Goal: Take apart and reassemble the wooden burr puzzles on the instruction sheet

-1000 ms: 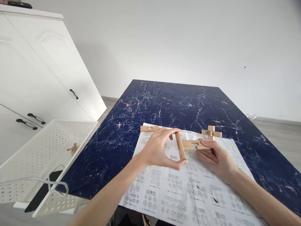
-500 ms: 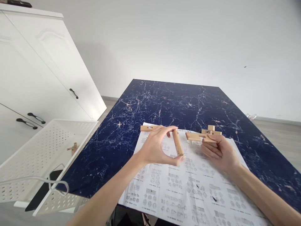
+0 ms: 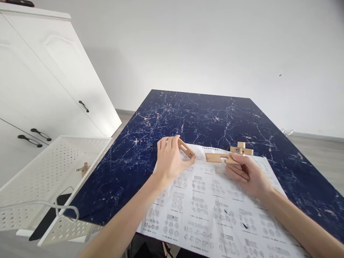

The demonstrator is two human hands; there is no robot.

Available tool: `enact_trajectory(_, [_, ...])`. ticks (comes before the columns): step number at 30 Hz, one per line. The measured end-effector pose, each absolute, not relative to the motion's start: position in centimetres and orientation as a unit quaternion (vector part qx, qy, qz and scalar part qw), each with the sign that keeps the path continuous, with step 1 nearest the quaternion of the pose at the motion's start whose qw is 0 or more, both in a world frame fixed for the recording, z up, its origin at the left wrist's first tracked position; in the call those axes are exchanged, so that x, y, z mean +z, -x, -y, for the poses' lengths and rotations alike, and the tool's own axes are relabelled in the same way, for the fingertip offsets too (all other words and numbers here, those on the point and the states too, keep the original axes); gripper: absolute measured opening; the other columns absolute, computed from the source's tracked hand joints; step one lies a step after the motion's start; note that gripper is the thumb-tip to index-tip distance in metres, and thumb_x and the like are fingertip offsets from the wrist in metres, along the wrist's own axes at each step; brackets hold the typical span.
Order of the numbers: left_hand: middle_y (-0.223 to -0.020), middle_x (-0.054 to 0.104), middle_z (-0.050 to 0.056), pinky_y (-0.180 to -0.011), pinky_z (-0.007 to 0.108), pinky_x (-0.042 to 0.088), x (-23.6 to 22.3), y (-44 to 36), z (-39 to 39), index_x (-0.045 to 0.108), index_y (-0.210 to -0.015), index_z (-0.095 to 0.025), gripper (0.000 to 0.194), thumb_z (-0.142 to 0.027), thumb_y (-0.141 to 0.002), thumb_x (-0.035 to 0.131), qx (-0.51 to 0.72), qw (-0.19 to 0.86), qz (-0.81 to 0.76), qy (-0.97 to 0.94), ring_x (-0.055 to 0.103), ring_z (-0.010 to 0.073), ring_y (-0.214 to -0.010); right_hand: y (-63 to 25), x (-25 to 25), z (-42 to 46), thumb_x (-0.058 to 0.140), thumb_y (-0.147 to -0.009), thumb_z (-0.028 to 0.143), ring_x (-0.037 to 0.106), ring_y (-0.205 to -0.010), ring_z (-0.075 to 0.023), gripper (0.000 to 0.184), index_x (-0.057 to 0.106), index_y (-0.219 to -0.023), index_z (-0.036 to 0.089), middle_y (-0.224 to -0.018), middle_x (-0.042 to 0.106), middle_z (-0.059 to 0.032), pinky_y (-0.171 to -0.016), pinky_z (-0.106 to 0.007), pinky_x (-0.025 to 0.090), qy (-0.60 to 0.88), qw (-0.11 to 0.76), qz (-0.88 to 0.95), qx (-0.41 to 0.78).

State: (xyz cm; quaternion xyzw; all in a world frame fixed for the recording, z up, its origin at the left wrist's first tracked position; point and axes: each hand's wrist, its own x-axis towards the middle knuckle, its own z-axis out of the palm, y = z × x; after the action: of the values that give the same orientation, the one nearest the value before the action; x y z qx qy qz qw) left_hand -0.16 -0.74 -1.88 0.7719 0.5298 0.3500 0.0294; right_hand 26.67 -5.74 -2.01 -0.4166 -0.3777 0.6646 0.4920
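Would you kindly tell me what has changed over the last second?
The left hand has moved left and farther out, turning the slotted bar it grips. A gap now separates that bar from the notched piece in the right hand, where they seemed to meet. The cross-shaped block and printed sheet stayed put.

White cabinet [image 3: 51, 75] with black handles [image 3: 30, 141] at left, dark object [image 3: 23, 3] on its top, perforated white bin [image 3: 45, 172] beside the blue white-veined surface [image 3: 193, 114], pale wall [image 3: 193, 43] behind, grey floor [image 3: 319, 154] at right, clear shiny item [image 3: 287, 132] near the skirting [image 3: 317, 136]
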Motion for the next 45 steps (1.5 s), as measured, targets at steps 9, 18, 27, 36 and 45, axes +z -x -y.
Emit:
enact_trajectory(9, [-0.135, 0.067, 0.021, -0.114, 0.064, 0.043, -2.8, 0.7, 0.2, 0.053, -0.149, -0.015, 0.080, -0.049, -0.084, 0.084, 0.304, -0.017, -0.568, -0.764, 0.057, 0.0433, -0.130, -26.5, -2.3, 5.9, 0.072, -0.099, 0.048, 0.015, -0.047, -0.0116, 0.050, 0.048, -0.063, 0.025, -0.051, 0.026, 0.0073, -0.048, -0.033, 0.020, 0.429, 0.479, 0.409, 0.647])
enact_trajectory(18, [-0.138, 0.060, 0.024, -0.116, 0.064, 0.043, -3.3, 0.8, 0.1, 0.054, -0.150, -0.009, 0.078, -0.060, -0.094, 0.074, 0.263, -0.015, -0.575, -0.775, 0.054, 0.0454, -0.133, -26.5, -2.2, 6.1, 0.074, -0.098, 0.050, 0.016, -0.048, -0.0114, 0.051, 0.049, -0.063, 0.025, -0.052, 0.026, 0.0075, -0.050, -0.033, 0.018, 0.429, 0.478, 0.407, 0.649])
enact_trajectory(27, [-0.142, 0.064, 0.015, -0.118, 0.053, 0.047, -1.1, -0.3, 1.2, 0.058, -0.138, -0.023, 0.029, -0.034, -0.112, 0.050, 0.392, 0.067, -0.406, -0.823, 0.056, 0.0310, -0.138, -26.3, -2.1, 6.1, 0.067, -0.104, 0.056, 0.024, -0.048, -0.0122, 0.055, 0.046, -0.064, 0.024, -0.053, 0.030, 0.0057, -0.050, -0.034, 0.018, 0.450, 0.447, 0.466, 0.617])
enact_trajectory(36, [-0.119, 0.075, 0.009, -0.105, 0.047, 0.055, -1.2, -0.8, 2.4, 0.058, -0.130, -0.021, 0.029, -0.044, -0.114, 0.050, 0.280, 0.160, -0.266, -0.908, 0.070, 0.0289, -0.117, -26.0, -1.5, 6.6, 0.061, -0.106, 0.062, 0.033, -0.049, -0.0115, 0.054, 0.055, -0.070, 0.022, -0.054, 0.048, 0.0026, -0.051, -0.033, 0.022, 0.462, 0.353, 0.577, 0.573])
enact_trajectory(45, [-0.111, 0.068, 0.013, -0.089, 0.044, 0.056, -2.1, -0.7, 1.2, 0.050, -0.123, -0.017, 0.027, -0.038, -0.118, 0.034, 0.310, 0.088, -0.430, -0.844, 0.069, 0.0299, -0.103, -25.9, -1.6, 6.5, 0.055, -0.108, 0.065, 0.032, -0.051, -0.0119, 0.052, 0.058, -0.079, 0.022, -0.056, 0.048, 0.0033, -0.051, -0.032, 0.023, 0.470, 0.356, 0.580, 0.562])
